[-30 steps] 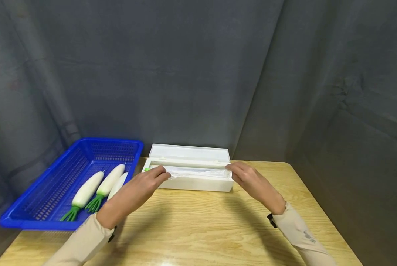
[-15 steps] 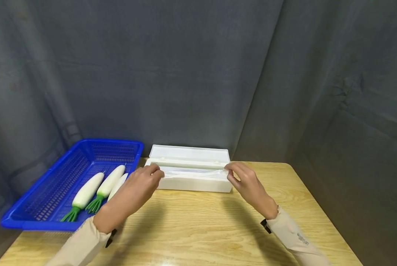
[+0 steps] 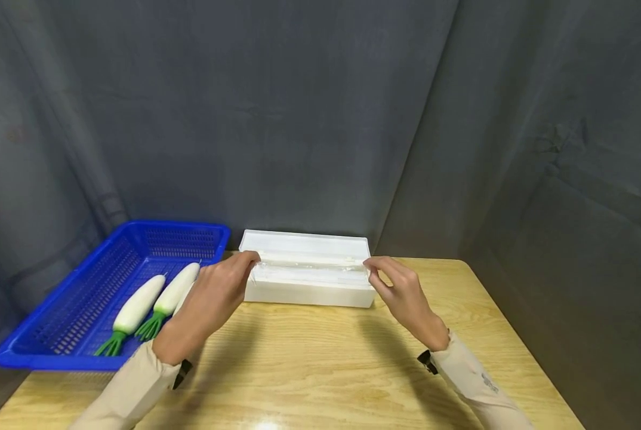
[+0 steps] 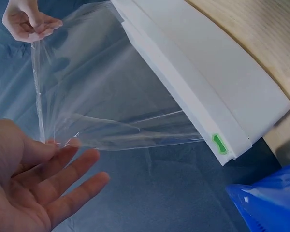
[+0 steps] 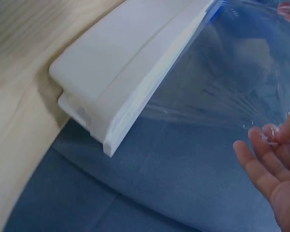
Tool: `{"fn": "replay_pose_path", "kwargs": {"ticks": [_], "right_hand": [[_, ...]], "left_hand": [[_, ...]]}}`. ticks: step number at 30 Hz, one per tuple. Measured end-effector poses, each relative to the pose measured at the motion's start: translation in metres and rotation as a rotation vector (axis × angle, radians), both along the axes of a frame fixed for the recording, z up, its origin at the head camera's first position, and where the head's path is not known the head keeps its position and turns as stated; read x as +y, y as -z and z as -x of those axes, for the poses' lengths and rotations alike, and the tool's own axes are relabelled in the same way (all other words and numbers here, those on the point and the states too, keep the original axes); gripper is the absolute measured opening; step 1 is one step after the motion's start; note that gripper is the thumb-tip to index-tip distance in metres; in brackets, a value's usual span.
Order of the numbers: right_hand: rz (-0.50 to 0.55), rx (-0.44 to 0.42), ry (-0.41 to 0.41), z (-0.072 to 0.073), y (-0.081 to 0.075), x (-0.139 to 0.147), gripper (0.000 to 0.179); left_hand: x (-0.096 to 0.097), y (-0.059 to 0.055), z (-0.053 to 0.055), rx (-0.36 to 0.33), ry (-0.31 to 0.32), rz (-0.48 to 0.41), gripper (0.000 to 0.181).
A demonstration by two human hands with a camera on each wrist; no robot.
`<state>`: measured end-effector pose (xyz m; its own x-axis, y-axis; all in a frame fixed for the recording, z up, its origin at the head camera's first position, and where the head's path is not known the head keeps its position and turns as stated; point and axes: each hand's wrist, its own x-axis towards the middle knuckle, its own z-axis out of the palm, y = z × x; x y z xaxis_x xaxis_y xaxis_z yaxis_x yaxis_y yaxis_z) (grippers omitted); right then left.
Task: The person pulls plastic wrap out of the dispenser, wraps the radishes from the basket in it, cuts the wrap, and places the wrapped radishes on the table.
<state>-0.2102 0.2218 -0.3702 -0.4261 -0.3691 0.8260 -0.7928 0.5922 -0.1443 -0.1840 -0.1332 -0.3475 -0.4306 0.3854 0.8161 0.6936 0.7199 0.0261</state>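
A sheet of clear plastic wrap (image 4: 101,87) stretches out of a white cling-film dispenser box (image 3: 310,293), whose lid (image 3: 307,242) stands raised at the back. My left hand (image 3: 218,289) pinches one corner of the sheet between thumb and index finger; in the left wrist view its other fingers are spread. The opposite corner is pinched by my right hand (image 3: 403,295), seen close in the right wrist view. Between the hands the sheet's edge runs taut, gathered into creases at both corners. A green slider (image 4: 219,144) shows at one end of the box.
To the left stands a blue plastic basket (image 3: 73,276) with white radishes (image 3: 140,304) that have green stems, one partly behind my left hand. The wooden table (image 3: 310,364) meets a dark grey curtain (image 3: 299,119) behind and at the right.
Both hands have kept hold of the plastic wrap. The left hand has risen and shifted slightly, and the sheet's edge has lifted from the front of the box, drawn further out.
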Motion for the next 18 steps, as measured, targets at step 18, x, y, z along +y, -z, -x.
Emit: {"fn": "replay_pose_path", "kwargs": {"ticks": [18], "right_hand": [[0.076, -0.065, -0.008, 0.004, 0.019, -0.005, 0.027]], "left_hand": [[0.004, -0.004, 0.007, 0.031, 0.016, -0.038, 0.014]]}}
